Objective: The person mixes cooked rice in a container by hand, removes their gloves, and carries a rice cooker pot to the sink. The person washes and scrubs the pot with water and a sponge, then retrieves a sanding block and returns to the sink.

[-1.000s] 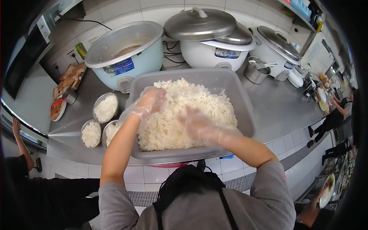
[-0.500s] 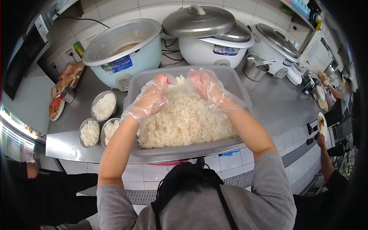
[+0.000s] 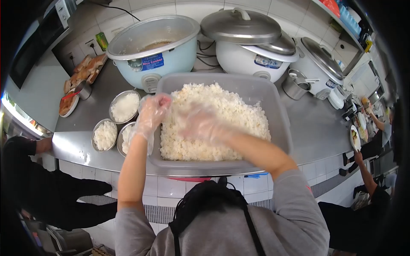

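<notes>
A grey plastic tub [image 3: 276, 106] holds a large mound of cooked white rice [image 3: 230, 106]. My left hand [image 3: 153, 114], in a clear plastic glove, is above the tub's left side with its fingers curled in. Whether anything is inside those fingers is hidden. My right hand [image 3: 203, 123], gloved too, is over the left part of the rice and smeared by motion, so its fingers cannot be made out. Left of the tub sit metal bowls of rice: one [image 3: 125, 106] at the back, one [image 3: 105, 135] in front, and another [image 3: 127, 137] partly behind my left hand.
Behind the tub stand a blue rice cooker [image 3: 181, 51] without its lid and a white rice cooker [image 3: 232, 55] with lids on top. A metal pot [image 3: 294, 88] with utensils is at the right. A person [image 3: 55, 183] stands at the left; another person's arm [image 3: 366, 170] holds a plate.
My right hand has swung left across the tub, toward my left hand. My left hand has drawn back to the tub's left side. The camera view has shifted slightly.
</notes>
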A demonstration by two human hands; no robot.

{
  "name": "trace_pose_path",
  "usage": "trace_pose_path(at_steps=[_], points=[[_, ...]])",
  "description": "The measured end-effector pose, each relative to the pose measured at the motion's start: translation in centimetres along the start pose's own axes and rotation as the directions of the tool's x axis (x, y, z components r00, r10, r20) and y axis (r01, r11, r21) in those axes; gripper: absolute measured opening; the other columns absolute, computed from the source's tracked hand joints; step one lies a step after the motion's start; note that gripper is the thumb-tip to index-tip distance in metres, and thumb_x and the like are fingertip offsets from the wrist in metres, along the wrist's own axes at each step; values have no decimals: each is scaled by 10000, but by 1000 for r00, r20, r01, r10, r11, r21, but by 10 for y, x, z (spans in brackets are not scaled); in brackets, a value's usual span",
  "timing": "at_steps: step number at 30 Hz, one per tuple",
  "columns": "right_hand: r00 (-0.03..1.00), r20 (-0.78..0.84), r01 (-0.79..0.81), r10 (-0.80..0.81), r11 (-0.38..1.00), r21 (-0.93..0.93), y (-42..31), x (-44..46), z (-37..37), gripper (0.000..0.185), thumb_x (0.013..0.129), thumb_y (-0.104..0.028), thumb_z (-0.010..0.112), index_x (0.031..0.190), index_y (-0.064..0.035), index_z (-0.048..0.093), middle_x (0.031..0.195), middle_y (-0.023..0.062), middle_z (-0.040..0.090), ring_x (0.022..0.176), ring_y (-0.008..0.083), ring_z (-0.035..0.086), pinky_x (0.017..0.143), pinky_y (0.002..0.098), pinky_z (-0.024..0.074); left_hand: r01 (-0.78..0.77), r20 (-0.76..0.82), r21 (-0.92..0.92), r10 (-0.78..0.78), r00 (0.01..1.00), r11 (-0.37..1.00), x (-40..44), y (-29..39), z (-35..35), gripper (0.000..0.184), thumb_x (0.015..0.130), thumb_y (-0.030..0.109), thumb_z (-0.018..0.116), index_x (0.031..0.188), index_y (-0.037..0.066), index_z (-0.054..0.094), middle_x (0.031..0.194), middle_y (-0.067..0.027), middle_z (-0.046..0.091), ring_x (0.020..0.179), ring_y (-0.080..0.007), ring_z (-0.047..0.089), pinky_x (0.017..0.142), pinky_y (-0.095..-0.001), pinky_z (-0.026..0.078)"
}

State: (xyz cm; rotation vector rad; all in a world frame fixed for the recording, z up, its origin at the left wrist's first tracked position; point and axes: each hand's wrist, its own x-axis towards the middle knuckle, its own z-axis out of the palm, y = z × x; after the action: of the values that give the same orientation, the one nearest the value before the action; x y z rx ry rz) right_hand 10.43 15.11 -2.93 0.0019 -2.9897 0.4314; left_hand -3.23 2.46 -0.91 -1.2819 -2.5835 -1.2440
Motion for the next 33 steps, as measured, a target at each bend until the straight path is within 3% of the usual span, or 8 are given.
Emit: trace_pose_path(at_steps=[3, 15, 18, 20, 25, 30, 32, 33], points=[[954, 301, 44, 8, 985, -166, -53, 23, -20, 550, 798, -364, 499, 1296, -170, 373, 1256, 130, 424, 1175, 273, 384, 979, 508, 250, 69, -36, -90, -73, 997, 994, -10, -22, 2, 199, 758, 188, 567, 872, 33, 619, 702, -111, 615, 652, -228, 586, 612, -333, 453], [860, 189, -468, 474, 880, -80, 157, -22, -40, 269, 793, -283, 525, 1015, -159, 612, 1038, 92, 593, 946, 221, 559, 780, 357, 442, 168, -115, -19, -169, 979, 986, -31, -49, -6, 149, 768, 127, 568, 876, 39, 623, 665, -77, 598, 600, -166, 566, 580, -305, 451], [595, 421, -777, 684, 358, 517, 194, -79, -34, 277, 781, -249, 548, 1033, -148, 603, 1035, 101, 584, 948, 263, 554, 798, 411, 431, 124, -131, -23, -126, 983, 992, -26, -56, 0, 135, 765, 108, 565, 867, 42, 625, 674, -77, 602, 609, -162, 569, 596, -303, 454], [709, 447, -650, 545, 260, 714, 187, -101, -44, 308, 810, -325, 534, 1045, -136, 593, 914, 94, 572, 810, 220, 527, 712, 344, 427, 112, -129, -85, -123, 984, 990, -20, -53, 2, 125, 761, 102, 567, 854, 43, 626, 684, -80, 606, 617, -168, 573, 607, -304, 455], [984, -95, -137, 153, 978, 156, 100, -97, -113, 284, 817, -276, 560, 1052, -117, 583, 896, 66, 565, 737, 180, 528, 673, 283, 448, 124, 3, -344, -131, 991, 931, 5, -11, 13, 174, 787, 157, 616, 705, 9, 578, 518, 27, 462, 493, -56, 390, 479, -232, 337], [849, -155, -168, 504, 537, 827, 70, -86, -115, 333, 776, -203, 596, 1092, -107, 558, 987, 135, 564, 893, 256, 565, 780, 344, 459, -166, -220, -617, 34, 975, 769, 44, 22, 66, 256, 829, 282, 559, 972, 70, 564, 861, -48, 529, 698, -99, 467, 526, -223, 366], [908, -344, -46, 241, 871, 490, 64, -78, -77, 341, 783, -176, 628, 1105, -97, 550, 1105, 82, 504, 1060, 170, 458, 817, 318, 437, -139, -205, -859, -81, 976, 493, 76, 35, 100, 458, 843, 353, 515, 1224, 131, 393, 1049, -63, 499, 810, -148, 481, 670, -277, 387], [865, -444, -22, 234, 902, 432, 53, -74, -64, 349, 782, -181, 630, 1109, -93, 547, 1139, 83, 484, 1069, 167, 452, 824, 314, 435, 38, 39, -999, -200, 979, -7, 88, 61, 109, 584, 847, 386, 495, 1334, 161, 266, 1081, -52, 481, 846, -175, 484, 781, -324, 385]])
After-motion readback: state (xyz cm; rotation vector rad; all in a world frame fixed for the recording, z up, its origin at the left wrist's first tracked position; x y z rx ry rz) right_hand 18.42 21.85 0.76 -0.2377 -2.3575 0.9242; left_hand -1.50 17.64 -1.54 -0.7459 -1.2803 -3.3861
